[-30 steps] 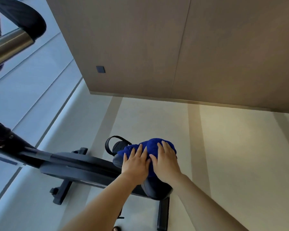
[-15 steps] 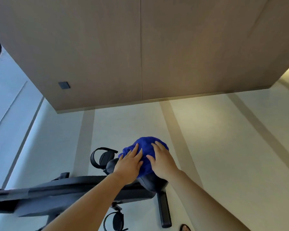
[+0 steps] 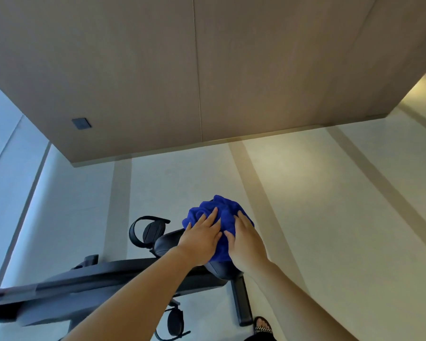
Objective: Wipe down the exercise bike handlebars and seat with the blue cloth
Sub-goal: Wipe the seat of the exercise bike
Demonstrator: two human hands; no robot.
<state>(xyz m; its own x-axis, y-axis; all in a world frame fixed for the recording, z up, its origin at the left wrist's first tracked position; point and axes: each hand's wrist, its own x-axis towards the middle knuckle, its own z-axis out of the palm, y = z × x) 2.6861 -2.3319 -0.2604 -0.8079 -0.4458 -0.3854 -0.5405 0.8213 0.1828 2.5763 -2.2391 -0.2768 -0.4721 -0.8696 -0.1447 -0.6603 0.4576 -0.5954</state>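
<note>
Pressing down on the blue cloth (image 3: 225, 210), we've got left hand (image 3: 199, 242) & right hand (image 3: 246, 244) side by side, palms flat, fingers straight and spread, not curled round it. Cloth is plush, bunched into a rounded heap atop the bike seat (image 3: 167, 242), which is black, smooth, padded. Strapped pedal (image 3: 150, 230) sits just left of seat, w/ matte dark frame (image 3: 108, 274) below. Wood-grain wall panel (image 3: 133, 70) behind; pale striped floor (image 3: 305, 193).

Blue cloth (image 3: 223, 211) apparently hides most of seat (image 3: 166, 243).
</note>
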